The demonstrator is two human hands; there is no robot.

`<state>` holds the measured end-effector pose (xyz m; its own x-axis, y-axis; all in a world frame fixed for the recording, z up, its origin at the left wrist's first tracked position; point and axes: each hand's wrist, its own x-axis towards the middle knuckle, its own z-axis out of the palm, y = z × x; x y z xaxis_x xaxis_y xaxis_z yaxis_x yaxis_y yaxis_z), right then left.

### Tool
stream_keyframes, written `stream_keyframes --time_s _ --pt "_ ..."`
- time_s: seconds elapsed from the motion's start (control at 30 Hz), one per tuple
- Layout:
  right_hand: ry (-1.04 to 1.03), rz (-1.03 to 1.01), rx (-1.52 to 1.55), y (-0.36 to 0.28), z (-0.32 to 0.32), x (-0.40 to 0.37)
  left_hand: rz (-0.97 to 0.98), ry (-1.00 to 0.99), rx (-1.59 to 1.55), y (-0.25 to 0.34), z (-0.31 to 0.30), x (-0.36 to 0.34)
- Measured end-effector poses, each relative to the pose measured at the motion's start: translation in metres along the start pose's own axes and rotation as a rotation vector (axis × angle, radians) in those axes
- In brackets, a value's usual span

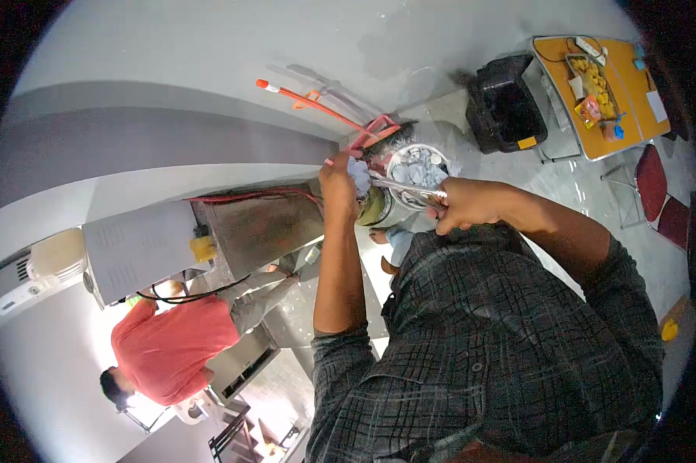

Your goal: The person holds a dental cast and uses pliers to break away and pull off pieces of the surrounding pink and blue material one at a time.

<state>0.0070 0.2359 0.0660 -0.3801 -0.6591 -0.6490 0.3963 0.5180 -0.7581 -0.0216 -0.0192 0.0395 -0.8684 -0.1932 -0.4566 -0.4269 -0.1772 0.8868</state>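
Observation:
My left hand [338,187] is closed round a crumpled pale grey-blue piece [358,176], which looks like cloth or clay. My right hand [460,204] grips the handle end of a metal tool [409,185], whose far end reaches left to the pale piece. Below the tool stands a round white bucket [392,163] holding several grey-white lumps. A greenish round container [373,208] is beside the bucket, partly hidden by my left hand.
A black bin [510,116] and an orange-topped table [629,127] with a tray of yellow pieces stand at the right. A red-handled broom [317,104] leans at the wall. A person in a red shirt [178,339] is at the lower left, near a metal cabinet [143,247].

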Motion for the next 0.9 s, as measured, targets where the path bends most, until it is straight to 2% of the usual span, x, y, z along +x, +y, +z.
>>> stream_keyframes --time_s 0.07,0.13,0.17,0.27,0.33,0.37,0.43,0.47,0.53,0.57,0.63,0.7,0.77,0.83,0.9 --pt "0.04 0.014 -0.068 -0.008 0.004 -0.006 -0.011 -0.02 -0.012 0.004 0.001 -0.003" --pt "0.211 -0.035 -0.196 -0.017 0.004 -0.015 0.003 0.023 -0.016 0.003 0.005 -0.003" --pt "0.212 -0.035 -0.196 -0.014 0.004 -0.013 0.004 0.022 -0.017 0.003 0.006 -0.002" --pt "0.22 -0.049 -0.338 -0.005 0.003 -0.009 -0.097 -0.046 -0.009 -0.002 0.004 0.005" --pt "0.366 -0.091 -0.28 -0.005 0.002 -0.014 -0.184 -0.052 -0.083 -0.005 0.008 0.01" --pt "0.365 -0.09 -0.277 -0.007 -0.001 -0.018 -0.186 -0.052 -0.081 -0.006 0.006 0.011" --pt "0.316 0.054 -0.165 -0.015 -0.008 -0.031 -0.12 -0.231 -0.264 -0.001 0.003 0.007" --pt "0.314 0.054 -0.163 -0.013 -0.009 -0.033 -0.123 -0.23 -0.263 0.001 0.003 0.005" --pt "0.298 -0.11 -0.345 -0.008 -0.01 -0.037 -0.088 -0.388 -0.536 0.007 0.004 -0.001" --pt "0.299 -0.11 -0.343 -0.01 -0.008 -0.041 -0.118 -0.496 -0.649 -0.003 -0.007 0.012" --pt "0.243 -0.375 -0.188 -0.017 0.0 -0.05 -0.103 -0.483 -0.597 0.012 -0.001 -0.001" --pt "0.166 -0.403 -0.189 -0.02 -0.004 -0.051 -0.085 -0.468 -0.546 0.018 0.001 -0.006" --pt "0.087 -0.434 -0.194 -0.023 -0.005 -0.052 -0.076 -0.581 -0.681 0.02 -0.002 -0.005" --pt "0.002 -0.383 -0.054 -0.027 -0.005 -0.055 -0.044 -0.536 -0.697 0.015 -0.006 -0.001" --pt "-0.014 -0.385 -0.057 -0.024 -0.002 -0.052 -0.015 -0.488 -0.714 0.015 -0.006 -0.003"
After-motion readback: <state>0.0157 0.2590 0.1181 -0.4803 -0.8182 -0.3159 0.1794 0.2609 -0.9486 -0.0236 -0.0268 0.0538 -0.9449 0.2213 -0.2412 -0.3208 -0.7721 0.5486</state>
